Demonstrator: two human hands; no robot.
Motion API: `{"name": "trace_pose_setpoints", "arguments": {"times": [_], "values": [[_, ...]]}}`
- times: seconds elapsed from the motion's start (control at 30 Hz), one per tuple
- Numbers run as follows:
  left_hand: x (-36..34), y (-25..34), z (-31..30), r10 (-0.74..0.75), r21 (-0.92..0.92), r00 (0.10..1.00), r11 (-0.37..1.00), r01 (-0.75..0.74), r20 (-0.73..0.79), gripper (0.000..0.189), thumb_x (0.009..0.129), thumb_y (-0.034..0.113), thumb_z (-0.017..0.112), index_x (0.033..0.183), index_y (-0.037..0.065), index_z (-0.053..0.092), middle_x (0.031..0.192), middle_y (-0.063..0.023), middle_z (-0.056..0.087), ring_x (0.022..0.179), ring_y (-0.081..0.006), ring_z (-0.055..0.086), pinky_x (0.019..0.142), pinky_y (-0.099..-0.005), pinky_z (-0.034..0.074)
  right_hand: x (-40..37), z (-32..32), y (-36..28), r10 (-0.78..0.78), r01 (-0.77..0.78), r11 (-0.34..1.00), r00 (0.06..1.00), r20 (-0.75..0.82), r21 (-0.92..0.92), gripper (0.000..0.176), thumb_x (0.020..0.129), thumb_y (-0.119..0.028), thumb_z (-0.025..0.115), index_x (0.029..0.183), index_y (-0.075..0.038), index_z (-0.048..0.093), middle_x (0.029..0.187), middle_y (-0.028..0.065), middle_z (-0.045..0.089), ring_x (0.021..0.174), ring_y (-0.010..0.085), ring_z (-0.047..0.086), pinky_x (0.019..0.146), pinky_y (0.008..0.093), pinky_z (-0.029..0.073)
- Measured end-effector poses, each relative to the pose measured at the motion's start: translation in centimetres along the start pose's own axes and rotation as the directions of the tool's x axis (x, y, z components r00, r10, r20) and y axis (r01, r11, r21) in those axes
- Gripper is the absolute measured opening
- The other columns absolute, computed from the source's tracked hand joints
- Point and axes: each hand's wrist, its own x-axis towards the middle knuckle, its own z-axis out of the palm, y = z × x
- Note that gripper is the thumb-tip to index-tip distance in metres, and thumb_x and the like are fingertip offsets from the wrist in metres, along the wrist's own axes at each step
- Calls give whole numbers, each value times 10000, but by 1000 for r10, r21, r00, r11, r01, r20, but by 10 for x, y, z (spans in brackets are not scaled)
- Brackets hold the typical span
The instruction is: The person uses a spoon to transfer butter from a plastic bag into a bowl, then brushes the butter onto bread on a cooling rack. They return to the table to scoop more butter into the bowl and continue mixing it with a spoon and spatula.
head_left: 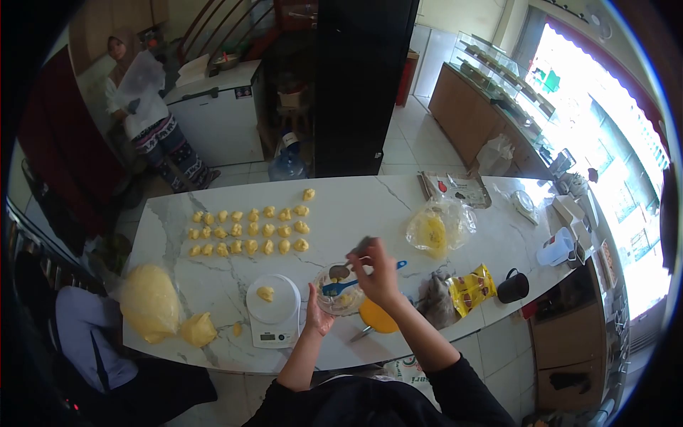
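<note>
My left hand (321,313) is at the left side of a clear bowl (340,304), its fingers against the rim. Above the bowl's right side my right hand (375,270) is closed round something dark that I cannot make out. A blue spatula (343,286) lies across the bowl, and a dark rounded thing shows near the bowl's upper edge. Left of the bowl a white scale (272,306) carries one dough piece (265,294). Several dough pieces (252,230) sit in rows farther back. A yellow round lid (378,317) is right of the bowl.
A large bagged dough mass (151,302) and a smaller lump (198,329) lie at the left. To the right are a yellow packet (472,290), dark mug (512,286), plastic bag (437,226) and clear jug (556,247). One person stands back left; another is at the table's left.
</note>
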Motion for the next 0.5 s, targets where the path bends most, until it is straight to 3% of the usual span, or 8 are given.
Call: {"name": "trace_pose_setpoints", "arguments": {"times": [0.03,0.07,0.13,0.2,0.23,0.3,0.4,0.5], "values": [[2,1,0,-3,-1,1000,1000,3,11,599,766,528,317,1196,115,252,1163,-72,365,1046,-230,394,829,-387,371,2,-17,-6,31,-21,996,993,-110,91,231,722,57,488,890,9,338,715,107,539,616,133,548,497,219,468],[3,1,-1,30,0,999,1000,-30,-29,590,766,526,321,1190,119,265,1158,-78,371,1044,-246,394,835,-399,362,4,-35,-1,-16,65,985,957,-291,161,277,729,20,501,924,-12,307,737,110,553,603,139,553,476,224,458],[4,2,-8,44,11,997,999,-44,-59,596,763,534,317,1199,133,251,1168,-80,357,1050,-251,386,841,-403,357,14,-85,3,162,-24,958,866,-473,285,334,735,6,508,970,-14,271,746,129,545,608,149,551,497,230,462],[5,2,-10,46,5,997,999,-46,-66,593,763,533,319,1200,137,250,1167,-81,357,1051,-255,383,846,-409,349,19,-135,37,121,-53,990,774,-622,127,297,757,-27,488,972,-1,285,745,133,549,589,153,552,509,228,468],[7,2,-10,52,-4,996,999,-52,-79,591,763,531,322,1201,141,249,1167,-82,356,1053,-259,381,851,-415,342,20,-156,60,116,-47,991,771,-626,125,297,757,-27,488,972,-1,285,745,133,549,589,153,552,509,228,468],[10,1,-11,68,6,994,998,-68,-85,590,764,531,321,1201,141,249,1163,-83,359,1056,-262,375,858,-419,331,20,-180,103,30,-170,973,761,-648,-155,220,758,-30,483,916,14,335,729,125,552,610,151,557,509,235,471],[11,0,-5,39,30,992,999,-36,-117,594,765,542,298,1195,135,255,1150,-95,368,1041,-262,391,851,-405,344,16,-181,143,-78,-113,927,875,-477,-359,80,748,-20,480,790,26,429,705,84,561,626,169,571,518,242,477],[15,-2,-1,43,62,989,997,-35,-138,598,764,544,297,1194,130,257,1149,-99,369,1033,-262,399,847,-400,349,10,-179,164,-99,-39,865,964,-246,-501,38,724,19,470,761,21,463,730,151,544,666,230,567,564,280,465]]}}
